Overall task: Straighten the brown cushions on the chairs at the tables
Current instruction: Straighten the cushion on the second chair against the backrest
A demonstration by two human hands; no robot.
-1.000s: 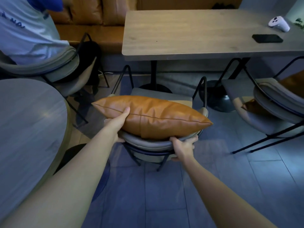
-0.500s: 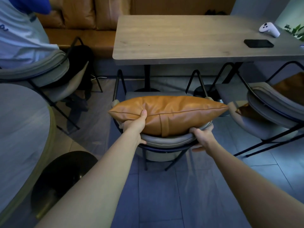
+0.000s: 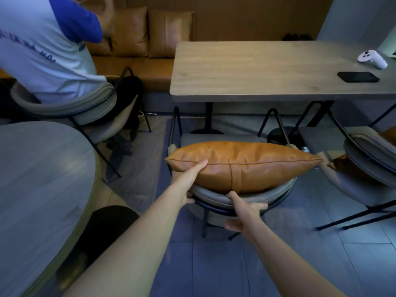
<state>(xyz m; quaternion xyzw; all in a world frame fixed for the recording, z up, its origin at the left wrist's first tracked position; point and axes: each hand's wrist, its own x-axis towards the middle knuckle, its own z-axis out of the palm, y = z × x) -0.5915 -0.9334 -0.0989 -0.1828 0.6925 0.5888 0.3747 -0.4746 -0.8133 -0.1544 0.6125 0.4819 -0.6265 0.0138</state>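
A brown leather cushion (image 3: 252,163) lies lengthwise along the top of the grey chair's backrest (image 3: 242,197), in front of the rectangular wooden table (image 3: 257,67). My left hand (image 3: 188,176) grips the cushion's left end, thumb on top. My right hand (image 3: 246,211) clasps the backrest just under the cushion's middle, thumb up against the cushion's lower edge. A second brown cushion (image 3: 347,166) sits low on the seat of the chair at the right (image 3: 368,159), mostly hidden by that chair's backrest.
A person in a white and blue shirt (image 3: 42,50) sits on a chair at the left. A round grey table (image 3: 38,189) is close at my left. A black phone (image 3: 357,77) and a white controller (image 3: 372,58) lie on the wooden table. A brown bench with cushions (image 3: 150,33) runs behind.
The cushion has swung level along the backrest. My right hand has slid left from the cushion's right end to under its middle. The view has shifted, with the chair now nearer the table.
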